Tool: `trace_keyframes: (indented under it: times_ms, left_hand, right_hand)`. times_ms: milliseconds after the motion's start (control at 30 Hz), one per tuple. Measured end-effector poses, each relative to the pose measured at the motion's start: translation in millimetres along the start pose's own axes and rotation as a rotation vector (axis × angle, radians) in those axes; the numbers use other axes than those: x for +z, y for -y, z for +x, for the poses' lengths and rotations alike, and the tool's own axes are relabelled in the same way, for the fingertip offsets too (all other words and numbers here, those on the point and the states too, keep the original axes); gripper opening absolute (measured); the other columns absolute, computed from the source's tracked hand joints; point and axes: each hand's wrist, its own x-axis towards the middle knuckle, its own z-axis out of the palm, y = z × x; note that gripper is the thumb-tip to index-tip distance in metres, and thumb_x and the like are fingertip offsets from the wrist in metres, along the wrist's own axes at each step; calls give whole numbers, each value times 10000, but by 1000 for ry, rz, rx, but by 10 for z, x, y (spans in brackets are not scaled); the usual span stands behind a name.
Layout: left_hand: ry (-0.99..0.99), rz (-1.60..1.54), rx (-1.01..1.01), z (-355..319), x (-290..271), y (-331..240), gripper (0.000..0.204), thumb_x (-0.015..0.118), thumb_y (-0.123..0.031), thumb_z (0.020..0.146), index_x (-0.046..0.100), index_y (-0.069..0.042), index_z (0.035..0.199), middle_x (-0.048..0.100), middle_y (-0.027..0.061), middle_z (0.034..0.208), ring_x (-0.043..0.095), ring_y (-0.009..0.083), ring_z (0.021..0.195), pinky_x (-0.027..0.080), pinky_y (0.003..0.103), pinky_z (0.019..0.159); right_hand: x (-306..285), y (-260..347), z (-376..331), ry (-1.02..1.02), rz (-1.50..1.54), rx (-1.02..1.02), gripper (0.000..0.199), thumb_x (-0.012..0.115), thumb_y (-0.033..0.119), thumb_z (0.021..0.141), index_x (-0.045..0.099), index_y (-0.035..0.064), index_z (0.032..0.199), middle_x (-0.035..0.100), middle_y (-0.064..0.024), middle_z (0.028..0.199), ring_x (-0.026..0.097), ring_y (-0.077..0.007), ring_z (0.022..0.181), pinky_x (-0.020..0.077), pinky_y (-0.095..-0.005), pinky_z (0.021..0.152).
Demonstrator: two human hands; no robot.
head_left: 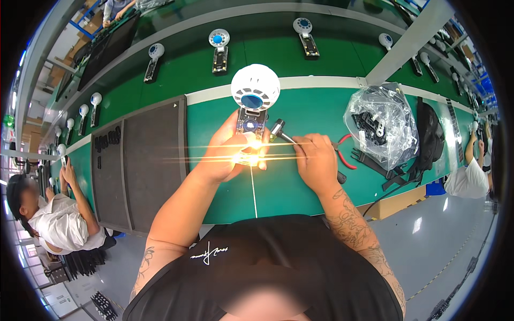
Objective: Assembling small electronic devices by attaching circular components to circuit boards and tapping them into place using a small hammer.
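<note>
Fingers of the left hand (230,152) are gripping a half-assembled handheld fan (252,107), long axis toward twelve o'clock, while the right hand (316,160), at three o'clock, is pinching a soldering iron (278,131) against its glowing base.

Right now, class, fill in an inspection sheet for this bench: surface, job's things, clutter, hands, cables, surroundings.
Surface: green bench with a dark grey mat at the left.
Job's things: small white handheld fan with its handle open; a thin metal tool whose tip meets a bright glare at the handle.
Clutter: clear bag of black parts; red-handled pliers; black pouch.
Hands: left hand grips the fan's handle; right hand holds the tool.
Cables: a thin light wire runs from the glare toward the person; a black cable lies at the right.
Surroundings: a conveyor carrying more fans; seated people at both sides.
</note>
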Motion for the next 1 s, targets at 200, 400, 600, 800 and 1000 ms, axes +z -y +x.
trace_keyframes:
  times_ms: [200,400,600,800,1000]
  left_hand:
    - [-47,40,-1,6,-6,43,564,545,-56,960,421,-58,1511,642,200,1109,654,252,873,643,403,663]
    - [-81,109,14,23,-19,79,532,542,-53,973,430,-59,1494,637,196,1134,655,257,903,671,429,711]
    - [-109,145,-2,30,37,63,517,559,-45,979,438,-70,1480,634,198,1146,656,259,931,674,434,718]
    - [-158,77,-48,15,172,42,518,567,-34,978,439,-75,1478,641,193,1145,668,260,952,669,431,722]
    - [-159,131,-268,183,35,126,443,589,-43,994,488,-53,1425,648,186,1145,682,258,969,667,415,758]
  right_hand:
    - [10,-43,-30,2,25,1,191,705,90,912,790,91,1083,699,-57,1022,614,-270,879,521,-372,813]
    - [3,-40,-39,13,39,0,200,701,83,909,789,92,1089,700,-55,1023,609,-267,880,515,-367,821]
    - [-7,-43,-13,7,57,10,207,703,81,904,788,98,1092,698,-58,1017,602,-270,877,513,-371,820]
    - [-43,-85,-12,7,37,-4,221,709,101,898,780,103,1107,687,-57,1027,607,-277,887,520,-380,812]
    - [-33,-123,-100,40,-8,-7,254,715,135,895,760,108,1144,663,-67,1049,614,-293,900,530,-397,809]
